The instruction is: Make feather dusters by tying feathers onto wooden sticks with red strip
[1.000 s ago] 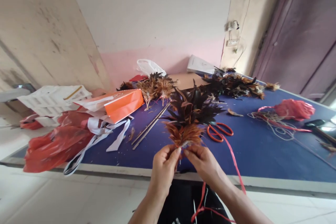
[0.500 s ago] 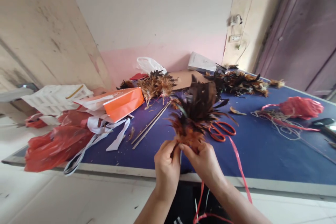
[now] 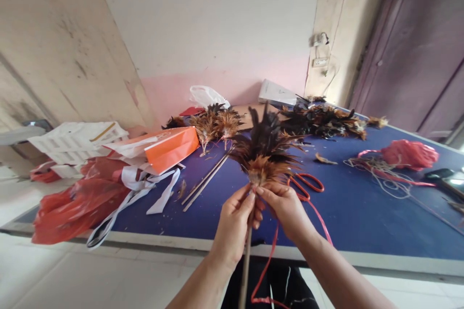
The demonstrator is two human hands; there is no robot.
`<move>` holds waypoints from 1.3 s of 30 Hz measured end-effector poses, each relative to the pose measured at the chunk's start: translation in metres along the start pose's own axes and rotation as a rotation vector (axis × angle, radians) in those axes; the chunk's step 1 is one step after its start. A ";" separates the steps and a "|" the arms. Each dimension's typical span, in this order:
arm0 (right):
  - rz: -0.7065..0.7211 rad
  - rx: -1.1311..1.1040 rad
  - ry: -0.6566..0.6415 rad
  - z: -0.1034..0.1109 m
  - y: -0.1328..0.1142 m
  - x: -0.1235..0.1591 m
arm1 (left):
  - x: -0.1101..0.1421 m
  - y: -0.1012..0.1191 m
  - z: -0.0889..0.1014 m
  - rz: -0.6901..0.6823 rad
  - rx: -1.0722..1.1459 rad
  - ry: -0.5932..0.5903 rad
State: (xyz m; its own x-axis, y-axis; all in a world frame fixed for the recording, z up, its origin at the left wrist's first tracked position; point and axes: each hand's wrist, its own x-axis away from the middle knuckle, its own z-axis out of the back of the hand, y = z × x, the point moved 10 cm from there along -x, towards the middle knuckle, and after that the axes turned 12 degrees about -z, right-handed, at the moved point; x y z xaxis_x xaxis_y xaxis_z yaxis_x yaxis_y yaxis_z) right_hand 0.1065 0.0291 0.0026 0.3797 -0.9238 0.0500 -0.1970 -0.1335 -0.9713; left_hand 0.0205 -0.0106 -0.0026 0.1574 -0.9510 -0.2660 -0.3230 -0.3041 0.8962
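Along the wall, a blue-topped table (image 3: 362,217) spans the view and bears every container but one part of the red plastic bag (image 3: 79,203), whose crumpled lower portion overhangs the near edge at left; its contents cannot be made out. Behind it lies a white slatted crate (image 3: 76,142), its interior hidden. An orange-and-white paper bag (image 3: 172,149) lies on its side next to the red one, contents likewise concealed. Toward the rear, right of centre, a heap of dark feathers (image 3: 322,120) spreads over the tabletop, with a flat white box (image 3: 277,92) behind it, apparently closed. A thin white plastic bag (image 3: 208,96) stands behind the tied feather bunches (image 3: 217,123).

Central foreground: the feather duster head (image 3: 266,154), black above and russet below, fans upward over the table's near part, at the top of a wooden stick (image 3: 245,265). The left hand (image 3: 234,224) pinches the base of the feathers between thumb and fingers; the right hand (image 3: 286,207) closes on the same base, its thumb tip near the other thumb. Pink ribbon (image 3: 266,270) hangs below the hands.

Smaller items: a pink ribbon ball (image 3: 409,154) at right, two loose sticks (image 3: 206,181) at left, and orange-handled scissors (image 3: 308,183) beyond the right hand.
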 end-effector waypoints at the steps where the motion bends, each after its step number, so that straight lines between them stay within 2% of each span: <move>1: -0.009 -0.001 -0.020 0.000 0.001 -0.001 | 0.001 -0.004 -0.005 0.065 0.105 -0.024; 3: -0.012 0.006 -0.046 0.000 0.001 -0.003 | 0.002 -0.007 -0.012 0.143 0.234 -0.059; 5: -0.028 0.035 -0.068 0.000 0.003 -0.005 | 0.001 -0.008 -0.011 0.146 0.234 -0.065; 7: -0.023 0.074 -0.064 -0.001 0.001 -0.006 | -0.002 -0.006 -0.002 0.072 0.090 -0.033; 11: 0.145 0.117 -0.001 -0.003 -0.017 -0.003 | -0.004 0.011 0.018 -0.190 -0.327 0.081; 13: 0.170 0.125 0.026 -0.004 -0.019 -0.003 | -0.002 0.014 0.020 -0.245 -0.400 0.111; 17: 0.074 0.029 0.018 -0.004 -0.009 -0.008 | -0.001 0.006 0.019 -0.164 -0.283 0.120; 21: 0.011 -0.013 -0.126 -0.014 -0.007 -0.010 | -0.003 0.001 0.015 -0.050 -0.054 0.102; 24: -0.029 0.044 -0.223 -0.024 -0.007 -0.012 | -0.005 -0.004 0.013 0.047 0.019 0.086; 27: 0.018 0.213 -0.181 -0.023 -0.011 -0.021 | -0.011 -0.004 0.023 0.069 0.026 0.154; 30: 0.087 0.470 -0.069 -0.016 -0.018 -0.030 | -0.020 -0.003 0.036 0.062 0.049 0.226; 34: -0.059 0.669 -0.023 0.006 -0.013 -0.036 | -0.043 0.007 0.058 0.055 0.191 0.291; 36: -0.158 0.661 -0.037 0.025 -0.009 -0.036 | -0.058 0.013 0.069 0.082 0.310 0.318; 39: -0.259 0.716 0.006 0.066 -0.005 -0.042 | -0.082 0.015 0.080 0.158 0.485 0.327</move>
State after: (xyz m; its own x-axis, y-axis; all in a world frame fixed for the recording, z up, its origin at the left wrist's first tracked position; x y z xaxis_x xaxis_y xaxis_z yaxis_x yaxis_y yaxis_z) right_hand 0.1512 0.0920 -0.0098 0.3285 -0.8968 0.2964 0.5329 -0.0832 -0.8421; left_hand -0.0719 0.0580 0.0042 0.3271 -0.9437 0.0490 -0.7422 -0.2244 0.6315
